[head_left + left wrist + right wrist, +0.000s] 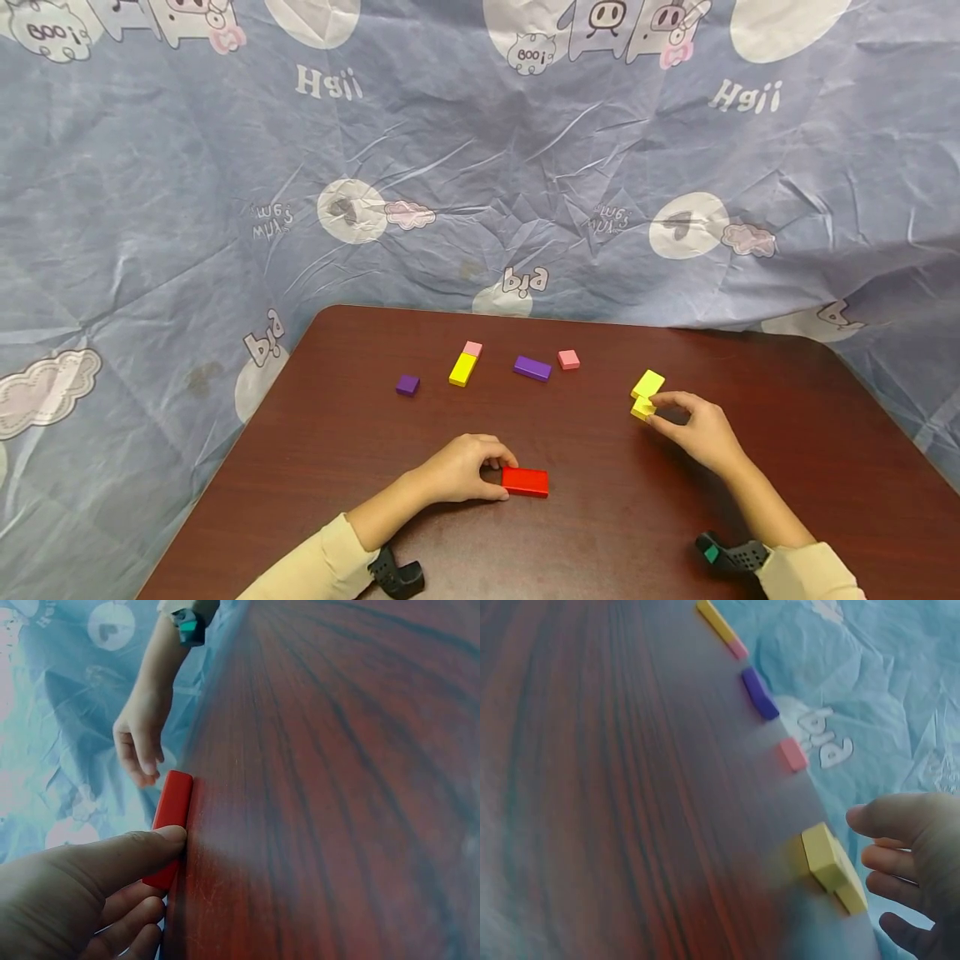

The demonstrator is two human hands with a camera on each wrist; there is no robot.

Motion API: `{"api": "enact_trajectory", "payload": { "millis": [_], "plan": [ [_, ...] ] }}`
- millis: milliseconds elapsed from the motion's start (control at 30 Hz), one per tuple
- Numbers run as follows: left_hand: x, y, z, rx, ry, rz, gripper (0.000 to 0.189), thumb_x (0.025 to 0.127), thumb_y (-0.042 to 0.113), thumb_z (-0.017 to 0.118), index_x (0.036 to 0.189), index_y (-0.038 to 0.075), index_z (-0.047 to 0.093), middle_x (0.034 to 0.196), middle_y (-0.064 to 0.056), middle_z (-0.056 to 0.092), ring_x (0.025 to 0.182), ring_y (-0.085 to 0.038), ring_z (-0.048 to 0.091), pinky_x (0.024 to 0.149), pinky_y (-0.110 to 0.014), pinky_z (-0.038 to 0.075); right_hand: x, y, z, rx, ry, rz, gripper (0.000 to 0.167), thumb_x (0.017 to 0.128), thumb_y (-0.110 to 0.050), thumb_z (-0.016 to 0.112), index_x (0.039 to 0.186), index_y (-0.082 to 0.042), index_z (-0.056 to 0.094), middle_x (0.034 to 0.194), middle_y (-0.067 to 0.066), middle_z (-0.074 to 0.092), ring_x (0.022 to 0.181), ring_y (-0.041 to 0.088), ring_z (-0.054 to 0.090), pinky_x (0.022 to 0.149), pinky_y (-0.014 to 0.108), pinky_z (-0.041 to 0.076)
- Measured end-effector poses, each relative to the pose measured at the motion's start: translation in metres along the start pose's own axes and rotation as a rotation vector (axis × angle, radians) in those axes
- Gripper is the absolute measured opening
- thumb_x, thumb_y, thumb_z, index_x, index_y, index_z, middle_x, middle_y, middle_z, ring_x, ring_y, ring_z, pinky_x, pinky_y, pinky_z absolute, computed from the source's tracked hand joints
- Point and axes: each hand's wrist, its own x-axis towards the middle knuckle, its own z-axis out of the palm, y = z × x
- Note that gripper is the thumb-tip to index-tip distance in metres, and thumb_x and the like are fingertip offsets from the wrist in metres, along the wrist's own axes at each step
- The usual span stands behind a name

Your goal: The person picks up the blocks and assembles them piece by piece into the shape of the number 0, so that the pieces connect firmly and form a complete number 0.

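On the table, my left hand [465, 471] pinches the left end of a red rectangular block [526, 482]. In the left wrist view the thumb lies against this red block [174, 799]; the other fingers are partly hidden behind it. My right hand [701, 429] is beside two yellow blocks, with thumb and index finger spread around the near end of the smaller yellow block [641, 408]. The longer yellow block [648, 383] touches it at the far side. In the right wrist view a gap shows between the right fingers and the yellow block [822, 856].
Farther back lie a dark purple block [407, 385], a yellow block [462, 369] end to end with a pink one [472, 348], a long purple block [532, 368] and a coral-pink block [568, 359]. A patterned cloth [450, 167] hangs behind the brown table [337, 433].
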Motion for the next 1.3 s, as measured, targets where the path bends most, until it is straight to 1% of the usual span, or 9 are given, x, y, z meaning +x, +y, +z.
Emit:
{"api": "enact_trajectory", "payload": {
  "millis": [233, 467, 600, 700, 800, 900, 1100, 1200, 1300],
  "plan": [
    [0.000, -0.002, 0.001, 0.000, 0.004, 0.010, 0.027, 0.078, 0.022, 0.083, 0.102, 0.018, 0.071, 0.093, 0.012, 0.061, 0.084, -0.002, 0.055, 0.076, -0.014, 0.044, 0.006, 0.013, 0.002, -0.021, -0.012, 0.039, 0.035, 0.084, -0.023, 0.078, 0.111, -0.002, 0.069, 0.113, 0.021, 0.066, 0.109, 0.042, 0.057, 0.086, 0.058, 0.044],
    [0.000, -0.002, 0.001, -0.008, -0.004, 0.001, 0.028, 0.078, 0.022, 0.083, 0.103, 0.018, 0.071, 0.093, 0.013, 0.061, 0.084, -0.001, 0.055, 0.076, -0.014, 0.045, 0.007, 0.022, 0.008, -0.022, -0.023, 0.053, 0.034, 0.084, -0.024, 0.078, 0.111, -0.003, 0.069, 0.107, 0.017, 0.069, 0.102, 0.037, 0.062, 0.084, 0.054, 0.047],
    [0.000, -0.002, 0.001, -0.008, -0.001, 0.001, 0.028, 0.078, 0.022, 0.083, 0.103, 0.018, 0.071, 0.093, 0.013, 0.061, 0.083, -0.001, 0.054, 0.076, -0.014, 0.044, 0.007, 0.024, 0.011, -0.018, -0.021, 0.049, 0.034, 0.085, -0.023, 0.077, 0.111, -0.003, 0.068, 0.105, 0.016, 0.070, 0.097, 0.035, 0.066, 0.080, 0.050, 0.050],
    [0.000, -0.002, 0.001, -0.004, 0.004, 0.002, 0.029, 0.078, 0.022, 0.083, 0.103, 0.018, 0.071, 0.092, 0.013, 0.061, 0.083, 0.000, 0.054, 0.075, -0.014, 0.044, 0.007, 0.025, 0.012, -0.014, -0.007, 0.050, 0.033, 0.084, -0.023, 0.078, 0.110, -0.004, 0.069, 0.103, 0.014, 0.071, 0.095, 0.033, 0.066, 0.078, 0.040, 0.051],
    [-0.001, -0.002, 0.001, -0.002, 0.006, 0.003, 0.029, 0.077, 0.022, 0.084, 0.103, 0.018, 0.071, 0.092, 0.013, 0.061, 0.082, 0.000, 0.053, 0.075, -0.014, 0.044, 0.007, 0.023, 0.013, 0.003, 0.011, 0.058, 0.032, 0.083, -0.023, 0.079, 0.108, -0.005, 0.070, 0.101, 0.012, 0.071, 0.092, 0.030, 0.067, 0.074, 0.028, 0.050],
    [0.000, -0.002, 0.001, -0.004, 0.006, 0.003, 0.029, 0.077, 0.022, 0.084, 0.103, 0.018, 0.071, 0.092, 0.013, 0.061, 0.082, 0.000, 0.054, 0.075, -0.014, 0.044, 0.005, 0.019, 0.013, 0.027, 0.021, 0.058, 0.032, 0.082, -0.024, 0.080, 0.107, -0.006, 0.071, 0.100, 0.011, 0.071, 0.090, 0.026, 0.066, 0.071, 0.022, 0.048],
    [0.000, -0.002, 0.001, -0.006, 0.005, 0.003, 0.029, 0.078, 0.023, 0.084, 0.103, 0.018, 0.071, 0.093, 0.013, 0.061, 0.083, 0.000, 0.054, 0.076, -0.014, 0.044, -0.002, 0.010, 0.016, 0.032, 0.039, 0.054, 0.031, 0.081, -0.026, 0.081, 0.105, -0.010, 0.072, 0.101, 0.006, 0.072, 0.089, 0.015, 0.063, 0.072, 0.021, 0.047],
    [0.000, -0.002, 0.001, -0.008, 0.006, 0.002, 0.029, 0.078, 0.023, 0.084, 0.103, 0.019, 0.071, 0.093, 0.013, 0.061, 0.083, 0.000, 0.054, 0.076, -0.014, 0.044, -0.005, 0.003, 0.020, 0.046, 0.029, 0.042, 0.029, 0.080, -0.025, 0.081, 0.105, -0.011, 0.072, 0.101, 0.004, 0.071, 0.090, 0.014, 0.063, 0.073, 0.021, 0.048],
    [-0.001, -0.003, 0.001, -0.012, 0.006, 0.001, 0.029, 0.078, 0.023, 0.084, 0.103, 0.019, 0.071, 0.093, 0.014, 0.061, 0.083, 0.000, 0.054, 0.076, -0.014, 0.044, -0.008, -0.005, 0.025, 0.075, 0.009, 0.027, 0.030, 0.080, -0.024, 0.082, 0.105, -0.011, 0.072, 0.101, 0.004, 0.071, 0.090, 0.017, 0.065, 0.074, 0.025, 0.050]
  ]
}}
